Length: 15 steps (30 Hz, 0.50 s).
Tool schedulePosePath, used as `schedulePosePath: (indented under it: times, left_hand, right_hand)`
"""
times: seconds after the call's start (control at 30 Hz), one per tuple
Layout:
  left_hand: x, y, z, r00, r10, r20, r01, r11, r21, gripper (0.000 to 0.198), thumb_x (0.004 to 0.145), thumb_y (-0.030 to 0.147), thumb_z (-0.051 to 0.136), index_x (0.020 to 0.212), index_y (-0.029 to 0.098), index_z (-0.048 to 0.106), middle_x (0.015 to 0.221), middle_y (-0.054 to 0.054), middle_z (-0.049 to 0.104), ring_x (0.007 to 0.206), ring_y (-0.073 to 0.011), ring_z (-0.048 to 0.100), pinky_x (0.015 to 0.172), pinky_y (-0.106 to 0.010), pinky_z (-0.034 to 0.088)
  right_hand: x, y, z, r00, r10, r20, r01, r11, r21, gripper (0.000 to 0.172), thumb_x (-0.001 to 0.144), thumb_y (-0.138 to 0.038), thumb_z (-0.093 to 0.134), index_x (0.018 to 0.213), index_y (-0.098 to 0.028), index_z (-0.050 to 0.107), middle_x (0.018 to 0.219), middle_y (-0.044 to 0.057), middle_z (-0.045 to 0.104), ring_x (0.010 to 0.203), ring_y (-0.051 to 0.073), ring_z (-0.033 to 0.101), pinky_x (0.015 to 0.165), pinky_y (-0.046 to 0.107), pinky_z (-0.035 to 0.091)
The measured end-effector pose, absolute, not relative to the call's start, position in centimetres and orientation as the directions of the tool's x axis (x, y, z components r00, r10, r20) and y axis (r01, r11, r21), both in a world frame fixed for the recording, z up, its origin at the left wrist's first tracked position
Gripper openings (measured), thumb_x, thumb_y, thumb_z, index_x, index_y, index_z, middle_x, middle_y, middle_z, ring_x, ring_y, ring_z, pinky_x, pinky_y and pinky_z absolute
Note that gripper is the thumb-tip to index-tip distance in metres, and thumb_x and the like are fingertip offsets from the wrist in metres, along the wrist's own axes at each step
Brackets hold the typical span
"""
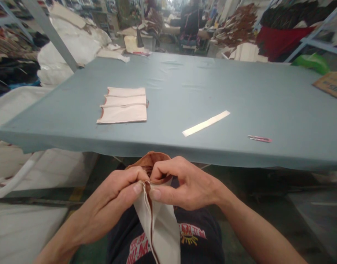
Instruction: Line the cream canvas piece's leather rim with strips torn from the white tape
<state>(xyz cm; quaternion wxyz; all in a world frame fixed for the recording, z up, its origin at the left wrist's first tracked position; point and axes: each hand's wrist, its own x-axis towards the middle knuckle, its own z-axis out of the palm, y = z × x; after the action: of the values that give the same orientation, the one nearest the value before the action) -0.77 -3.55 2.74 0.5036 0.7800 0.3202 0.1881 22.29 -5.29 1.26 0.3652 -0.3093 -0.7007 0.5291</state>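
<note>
Close to my body, a cream fabric pouch (165, 223) with a brown lining hangs in front of my dark apron. My left hand (116, 198) pinches its top edge beside the brown-edged seam. Thumb and bent fingers of my right hand (182, 183) grip the same edge just across the seam, almost touching the left fingertips. Brown lining (152, 157) shows behind the fingers at the pouch's mouth. What the fingertips press between them is partly hidden.
On the blue-grey table (163, 139) lie a flat stack of cream pouches (124, 106), a pale yellow strip (206, 124) and pink-handled thread snips (259, 139). A green bag (311, 63) and cardboard (332, 84) sit at the right edge. A person (190, 22) sits beyond.
</note>
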Motion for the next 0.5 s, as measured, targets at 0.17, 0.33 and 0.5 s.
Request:
schedulePosePath:
  times: [0.17, 0.33, 0.5]
  left_hand:
    - [-0.6, -3.5, 3.5, 0.738, 0.672, -0.058, 0.358, -0.317, 0.878, 0.037, 0.112, 0.033, 0.04, 0.084, 0.022, 0.062, 0.079, 0.003, 0.068, 0.073, -0.0146, 0.065, 0.068, -0.023, 0.049]
    - [-0.2, -3.0, 4.7, 0.743, 0.669, -0.016, 0.391, -0.414, 0.822, 0.039, 0.108, 0.035, 0.047, 0.073, 0.023, 0.059, 0.068, 0.001, 0.064, 0.064, -0.0166, 0.061, 0.059, -0.025, 0.047]
    - [-0.2, -2.6, 5.1, 0.739, 0.671, -0.056, 0.421, -0.396, 0.817, 0.04, 0.109, 0.038, 0.047, 0.076, 0.023, 0.065, 0.068, 0.002, 0.066, 0.059, -0.0148, 0.059, 0.057, -0.023, 0.047]
  right_hand:
    - [22.1, -5.3, 1.6, -0.494, 0.855, 0.156, 0.104, 0.236, -0.966, 0.027, 0.087, -0.025, 0.066, 0.07, -0.022, 0.045, 0.065, -0.008, 0.04, 0.061, 0.009, 0.036, 0.059, 0.024, 0.03]
    - [21.8, -5.2, 2.0, -0.457, 0.876, 0.153, 0.124, 0.233, -0.964, 0.027, 0.088, -0.025, 0.06, 0.067, -0.021, 0.044, 0.06, -0.008, 0.041, 0.055, 0.008, 0.037, 0.055, 0.024, 0.026]
    - [21.5, -5.3, 1.9, -0.437, 0.882, 0.177, 0.138, 0.261, -0.955, 0.033, 0.086, -0.028, 0.063, 0.064, -0.022, 0.04, 0.059, -0.008, 0.036, 0.055, 0.008, 0.033, 0.054, 0.024, 0.024]
